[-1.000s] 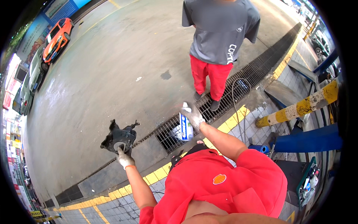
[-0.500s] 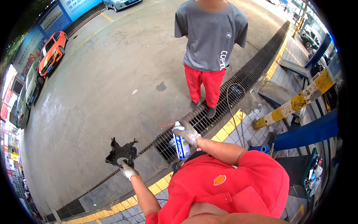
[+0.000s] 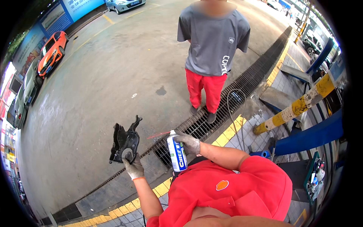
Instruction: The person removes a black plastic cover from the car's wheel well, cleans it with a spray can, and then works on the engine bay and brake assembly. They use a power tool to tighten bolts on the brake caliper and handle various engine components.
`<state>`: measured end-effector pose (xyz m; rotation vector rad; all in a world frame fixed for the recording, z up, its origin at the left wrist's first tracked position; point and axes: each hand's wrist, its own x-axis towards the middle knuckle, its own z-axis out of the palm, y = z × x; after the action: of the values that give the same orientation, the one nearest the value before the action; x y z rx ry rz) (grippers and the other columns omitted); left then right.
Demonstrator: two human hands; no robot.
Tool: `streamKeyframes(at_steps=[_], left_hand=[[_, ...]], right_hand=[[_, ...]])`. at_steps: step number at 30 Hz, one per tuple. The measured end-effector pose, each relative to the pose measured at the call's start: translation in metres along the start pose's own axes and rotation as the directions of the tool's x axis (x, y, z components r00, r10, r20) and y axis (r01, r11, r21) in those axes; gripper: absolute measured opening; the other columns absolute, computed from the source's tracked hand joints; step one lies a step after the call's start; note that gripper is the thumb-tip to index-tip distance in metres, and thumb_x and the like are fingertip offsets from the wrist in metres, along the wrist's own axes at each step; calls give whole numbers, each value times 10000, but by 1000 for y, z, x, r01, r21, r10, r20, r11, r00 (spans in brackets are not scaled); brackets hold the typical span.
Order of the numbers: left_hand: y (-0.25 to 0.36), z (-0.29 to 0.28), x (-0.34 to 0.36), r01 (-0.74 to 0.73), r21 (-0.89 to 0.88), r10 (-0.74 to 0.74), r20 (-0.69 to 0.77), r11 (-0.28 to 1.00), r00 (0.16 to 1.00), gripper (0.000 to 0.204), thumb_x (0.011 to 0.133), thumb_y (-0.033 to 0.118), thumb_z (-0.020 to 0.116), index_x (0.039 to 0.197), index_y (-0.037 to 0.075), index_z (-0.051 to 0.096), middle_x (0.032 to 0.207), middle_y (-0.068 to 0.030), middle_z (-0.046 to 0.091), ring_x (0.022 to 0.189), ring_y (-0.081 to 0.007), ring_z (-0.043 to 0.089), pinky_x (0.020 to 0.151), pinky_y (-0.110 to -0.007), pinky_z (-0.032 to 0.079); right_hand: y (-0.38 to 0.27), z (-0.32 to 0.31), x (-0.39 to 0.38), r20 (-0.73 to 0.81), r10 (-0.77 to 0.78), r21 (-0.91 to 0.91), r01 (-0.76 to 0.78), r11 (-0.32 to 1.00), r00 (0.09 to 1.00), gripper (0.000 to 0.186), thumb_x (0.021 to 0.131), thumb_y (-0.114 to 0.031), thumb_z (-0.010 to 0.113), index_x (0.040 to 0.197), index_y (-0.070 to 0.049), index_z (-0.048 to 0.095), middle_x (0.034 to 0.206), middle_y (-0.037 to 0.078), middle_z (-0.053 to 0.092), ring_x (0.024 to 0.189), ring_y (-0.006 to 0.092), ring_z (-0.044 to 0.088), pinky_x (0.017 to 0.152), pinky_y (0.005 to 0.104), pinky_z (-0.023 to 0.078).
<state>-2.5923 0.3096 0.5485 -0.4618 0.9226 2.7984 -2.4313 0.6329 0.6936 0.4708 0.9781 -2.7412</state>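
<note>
In my gloved left hand [image 3: 133,167] is a black, irregular cover-like part [image 3: 124,142] with a round hole near its lower edge. My fingers grip it at that hole, and it is held up in front of me on the left. My right hand [image 3: 190,143], also gloved, is wrapped round a white and blue spray can [image 3: 177,151], which stands nearly upright. A thin red straw [image 3: 159,134] sticks out from the can's nozzle towards the black part, its tip apart from it. Part of the right hand's fingers is hidden behind the can.
A person [image 3: 214,41] in a grey shirt and red trousers stands facing me on a drain grate [image 3: 249,81]. To the right are a yellow and white post [image 3: 298,108], a blue lift arm [image 3: 308,132], a hose [image 3: 231,113] and a tool tray [image 3: 314,178]. Cars are parked far left.
My left hand has turned the black part so that it stands more upright and shows another side. The spray can has shifted left and slightly down, with its straw nearer the part.
</note>
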Motion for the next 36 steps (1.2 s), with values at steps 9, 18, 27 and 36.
streamKeyframes(at_steps=[9,18,27,36], left_hand=[[-19,79,-25,-28,104,4,224,994,974,457,1072,448,593,1266,35,621,1312,-145,658,1215,-331,651,1051,-536,551],[40,123,-20,-185,354,16,429,917,903,561,1103,444,534,1369,-50,549,1384,-180,599,1278,-320,623,1055,-477,549],[30,118,-35,-165,195,55,469,967,882,533,1051,429,641,1316,-25,554,1385,-198,602,1316,-359,603,1081,-496,549],[22,115,-65,-75,320,-89,470,945,878,499,1077,402,596,1295,-46,578,1371,-214,632,1251,-361,662,1050,-497,569]], right_hand=[[16,31,28,286,-13,-92,41,995,958,810,917,-178,757,1604,-75,340,1350,122,646,1133,229,683,999,389,558],[-42,44,37,365,95,-790,253,559,926,692,862,-217,677,1518,-64,515,1184,113,707,972,181,702,849,324,573],[-32,32,50,140,-53,-957,148,251,989,589,1000,-422,625,1463,-60,588,1363,198,676,1288,300,631,1092,407,471],[-41,54,62,146,165,-875,50,481,975,514,1047,-463,592,1350,-53,652,1169,100,706,1039,172,614,975,355,495]])
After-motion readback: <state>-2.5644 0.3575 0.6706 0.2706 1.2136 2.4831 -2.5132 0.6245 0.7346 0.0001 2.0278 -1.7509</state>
